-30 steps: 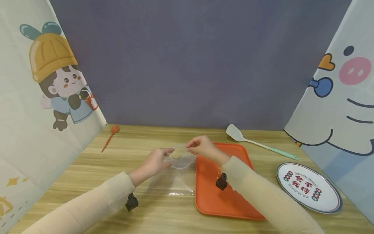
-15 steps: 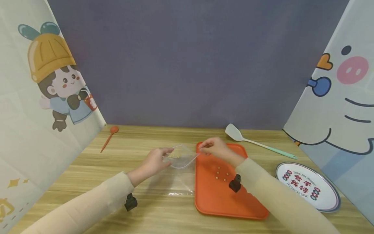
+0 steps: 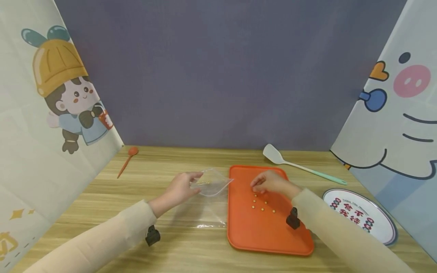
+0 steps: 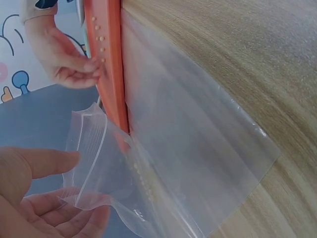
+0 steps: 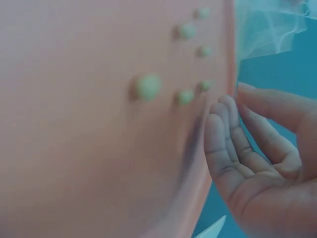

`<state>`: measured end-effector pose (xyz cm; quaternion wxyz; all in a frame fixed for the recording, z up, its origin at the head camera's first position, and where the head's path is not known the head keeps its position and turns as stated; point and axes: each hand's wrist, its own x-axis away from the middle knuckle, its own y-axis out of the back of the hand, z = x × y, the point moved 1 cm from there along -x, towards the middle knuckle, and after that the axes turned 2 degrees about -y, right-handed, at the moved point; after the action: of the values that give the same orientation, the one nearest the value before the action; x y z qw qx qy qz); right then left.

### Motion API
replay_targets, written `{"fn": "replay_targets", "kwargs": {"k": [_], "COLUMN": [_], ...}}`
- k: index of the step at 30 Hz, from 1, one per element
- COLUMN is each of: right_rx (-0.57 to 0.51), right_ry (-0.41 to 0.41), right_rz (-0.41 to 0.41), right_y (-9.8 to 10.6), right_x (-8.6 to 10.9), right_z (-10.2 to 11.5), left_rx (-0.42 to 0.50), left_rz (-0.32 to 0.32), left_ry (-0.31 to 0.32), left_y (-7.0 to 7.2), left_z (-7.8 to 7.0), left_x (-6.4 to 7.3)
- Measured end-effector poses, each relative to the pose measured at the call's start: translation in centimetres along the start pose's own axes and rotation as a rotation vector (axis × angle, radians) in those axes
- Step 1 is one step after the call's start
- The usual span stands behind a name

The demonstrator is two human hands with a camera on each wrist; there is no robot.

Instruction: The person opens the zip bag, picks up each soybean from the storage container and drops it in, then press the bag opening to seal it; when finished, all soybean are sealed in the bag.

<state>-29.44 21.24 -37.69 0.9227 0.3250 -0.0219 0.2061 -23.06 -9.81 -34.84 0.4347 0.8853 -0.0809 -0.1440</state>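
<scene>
Bag (image 3: 216,188) gripped in my left hand (image 3: 178,191), right hand (image 3: 274,183) narrow, seemingly unloaded, near the beans (image 3: 266,203); guessing pickup stage, gentle pinch next.

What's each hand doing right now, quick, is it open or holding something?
Left hand: holding the clear bag near its mouth.
Right hand: fingers bent, over the orange tray; can't tell whether they pinch anything.
</scene>
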Motion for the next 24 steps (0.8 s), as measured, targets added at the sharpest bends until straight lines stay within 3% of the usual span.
{"fn": "replay_targets", "kwargs": {"k": [10, 24], "right_rx": [0.021, 0.126], "right_ry": [0.095, 0.091], "right_rz": [0.133, 0.085], "right_y": [0.50, 0.00], "right_x": [0.14, 0.08], "right_z": [-1.27, -0.97], "left_rx": [0.000, -0.001], "left_rz": [0.010, 0.012], "left_ry": [-0.012, -0.014], "left_y": [0.12, 0.11], "left_z": [-0.16, -0.04], "left_x": [-0.28, -0.13]}}
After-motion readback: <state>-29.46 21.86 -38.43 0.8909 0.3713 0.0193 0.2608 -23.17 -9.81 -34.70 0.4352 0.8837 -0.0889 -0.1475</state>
